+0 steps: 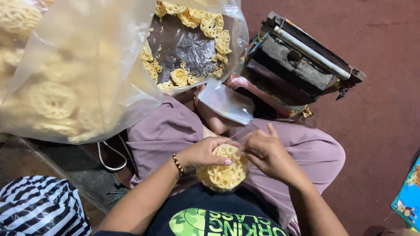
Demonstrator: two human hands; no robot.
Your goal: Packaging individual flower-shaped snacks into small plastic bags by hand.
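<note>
While seated: left hand (204,151) grip closed on lacy yellow crackers (223,168) | right hand (264,150) pinching thin clear bag (227,104)

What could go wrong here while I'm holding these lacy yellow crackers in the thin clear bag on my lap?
1. The left hand presses its thumb on the stack of lacy yellow round crackers; a tighter grip could likely snap them.
2. The right hand pinches the thin clear plastic bag's edge; a slip might spill crackers onto the mauve trousers.
3. The large open clear bag of crackers lies close by the knees; a nudge may scatter more.
</note>
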